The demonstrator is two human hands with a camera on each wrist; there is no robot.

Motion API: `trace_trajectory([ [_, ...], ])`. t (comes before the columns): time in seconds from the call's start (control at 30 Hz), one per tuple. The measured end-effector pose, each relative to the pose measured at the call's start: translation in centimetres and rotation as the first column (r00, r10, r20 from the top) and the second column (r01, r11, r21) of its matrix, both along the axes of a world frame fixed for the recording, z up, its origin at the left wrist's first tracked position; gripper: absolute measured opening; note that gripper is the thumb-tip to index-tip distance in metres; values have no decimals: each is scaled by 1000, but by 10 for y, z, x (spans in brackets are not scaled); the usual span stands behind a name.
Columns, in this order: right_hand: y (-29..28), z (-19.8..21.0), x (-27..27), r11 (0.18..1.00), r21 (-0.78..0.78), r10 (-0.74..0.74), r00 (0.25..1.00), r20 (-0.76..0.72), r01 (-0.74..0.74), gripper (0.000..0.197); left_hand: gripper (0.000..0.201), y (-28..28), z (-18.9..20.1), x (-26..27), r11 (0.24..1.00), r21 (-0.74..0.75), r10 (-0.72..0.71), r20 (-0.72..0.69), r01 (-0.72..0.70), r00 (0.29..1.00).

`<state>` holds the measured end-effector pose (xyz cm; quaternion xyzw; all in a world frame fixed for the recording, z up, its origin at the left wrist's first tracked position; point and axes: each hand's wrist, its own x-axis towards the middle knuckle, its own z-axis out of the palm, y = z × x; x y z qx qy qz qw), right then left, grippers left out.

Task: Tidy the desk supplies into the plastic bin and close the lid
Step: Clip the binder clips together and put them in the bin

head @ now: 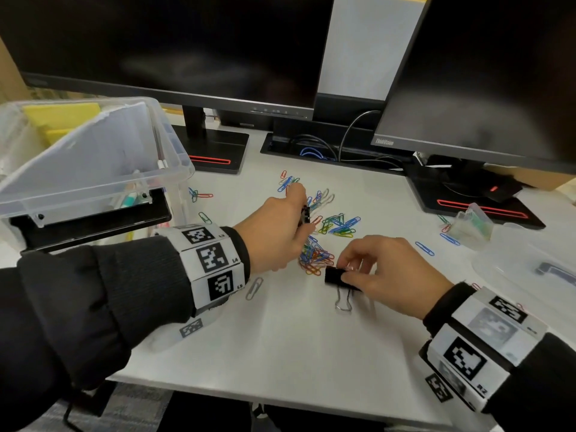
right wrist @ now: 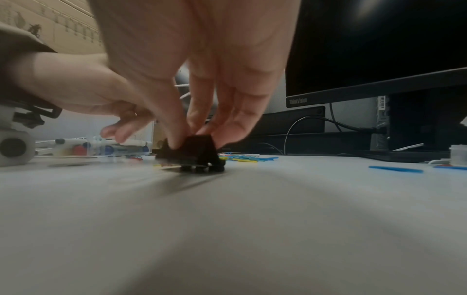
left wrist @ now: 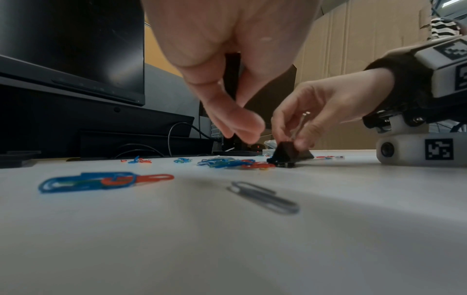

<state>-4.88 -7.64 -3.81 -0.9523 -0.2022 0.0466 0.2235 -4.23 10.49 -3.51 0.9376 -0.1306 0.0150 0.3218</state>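
Note:
On the white desk (head: pixel 296 338) my right hand (head: pixel 346 272) pinches a black binder clip (head: pixel 333 275) that rests on the surface, with its wire handle (head: pixel 343 302) pointing towards me. The right wrist view shows that clip (right wrist: pixel 197 151) under my fingertips (right wrist: pixel 177 139). My left hand (head: pixel 304 213) hovers over a spread of coloured paper clips (head: pixel 339 227) and pinches a small black item (head: pixel 304 215) that looks like another binder clip. The clear plastic bin (head: pixel 184 163) stands open at the left with pens and yellow notes inside.
The bin's translucent lid (head: pixel 514 260) lies at the right edge, beside a small clear clip box (head: pixel 473 227). Two monitors on black stands (head: pixel 215 151) and cables line the back. A silver paper clip (head: pixel 254 288) lies near my left wrist.

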Motion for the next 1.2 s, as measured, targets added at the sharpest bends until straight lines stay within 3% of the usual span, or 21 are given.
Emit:
trace_trajectory([
  [0.07, 0, 1, 1, 994, 87, -66, 996, 55, 61, 3, 27, 0, 1, -1, 1000, -22, 10, -22, -10, 1000],
  [0.13, 0, 2, 2, 976, 193, -127, 983, 135, 99, 9, 40, 1, 1, -2, 1000, -17, -7, -27, 7, 1000],
  [0.33, -2, 0, 5, 907, 390, -313, 874, 371, 159, 20, 36, 3, 5, -4, 994, -1, -104, 101, 105, 989],
  [0.5, -1, 0, 6, 894, 423, -341, 840, 422, 150, 37, 23, 5, 4, -3, 994, -54, -82, 198, 95, 977],
  [0.67, 0, 0, 7, 904, 407, -325, 832, 450, 133, 28, 30, 4, 6, 2, 982, -171, -56, 145, 81, 988],
  [0.83, 1, 0, 7, 906, 418, -283, 833, 476, 68, 34, 32, 5, 2, 4, 986, -73, -141, 116, 150, 983],
  [0.93, 4, 4, 5, 875, 484, -270, 818, 507, -12, 40, 22, 4, 0, 4, 983, -60, -163, 168, 175, 972],
  [1.1, 13, 8, 8, 767, 641, -356, 838, 413, 10, 23, 21, 8, -1, 8, 985, -41, -151, 294, 170, 944],
  [1.2, 15, 10, 13, 786, 618, -401, 775, 488, 18, 16, 25, 10, -2, 8, 978, -28, -175, 439, 208, 881],
])
